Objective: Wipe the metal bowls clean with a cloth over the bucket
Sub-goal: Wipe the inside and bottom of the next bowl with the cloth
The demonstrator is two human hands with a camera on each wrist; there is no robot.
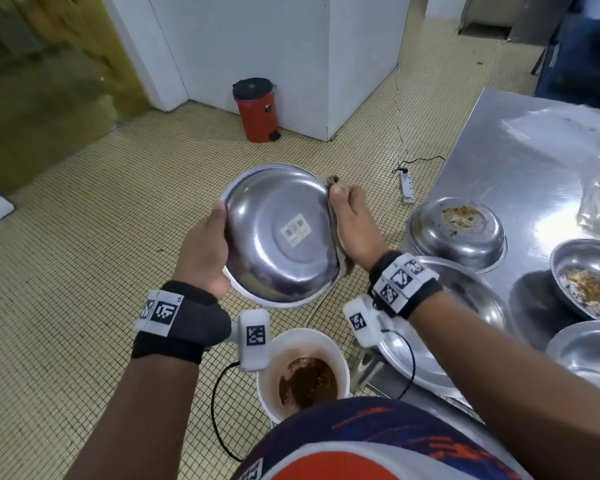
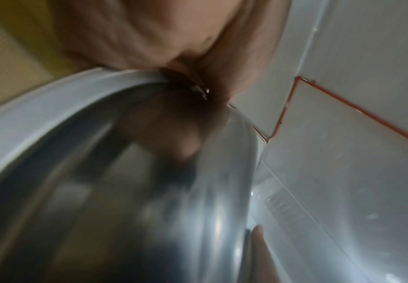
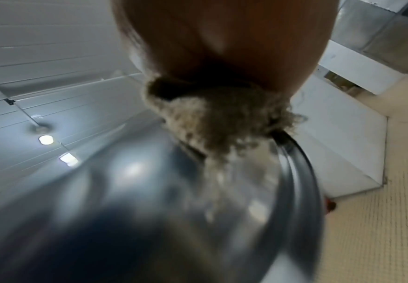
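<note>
1. Your left hand [image 1: 201, 251] grips the left rim of the metal bowl [image 1: 278, 233], the thumb on its outer side.
2. The bowl is tilted with its bottom toward you, in the air above the white bucket [image 1: 340, 358] that stands on the floor.
3. On the bowl's bottom there is a white sticker [image 1: 295, 231] with a barcode; the small print under it is too blurred to read.
4. Your right hand [image 1: 355, 226] holds the grey-brown cloth [image 1: 336, 183] pinched against the right rim of the bowl.
5. The bucket has brown residue at its bottom.
6. On the desk [image 1: 499, 161] at your right are more bowls: one upside down [image 1: 456, 233] with crumbs on top, one upright [image 1: 589, 275] with food rests inside.
</note>
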